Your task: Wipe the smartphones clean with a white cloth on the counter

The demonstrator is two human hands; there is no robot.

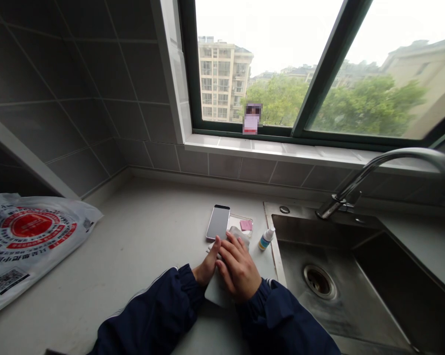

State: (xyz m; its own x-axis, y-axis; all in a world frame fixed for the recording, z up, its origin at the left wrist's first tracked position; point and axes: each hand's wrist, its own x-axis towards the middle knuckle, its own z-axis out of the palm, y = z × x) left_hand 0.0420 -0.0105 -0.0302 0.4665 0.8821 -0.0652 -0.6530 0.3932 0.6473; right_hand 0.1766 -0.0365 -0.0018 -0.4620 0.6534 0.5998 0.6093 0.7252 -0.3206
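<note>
Both hands rest together on a pale flat sheet (217, 291) on the counter (141, 246): the right hand (239, 268) lies flat and open on top, the left hand (207, 266) beside it, fingers extended, pressing the sheet's edge. Just beyond the fingertips lie a phone (218, 222), a grey cloth (240, 234) and a small dropper bottle (266, 238). Even, flat pressure would probably keep the sheet from sliding. The sink (281, 256) edge runs close on the right; open counter lies left, toward a printed plastic bag (26, 241)
</note>
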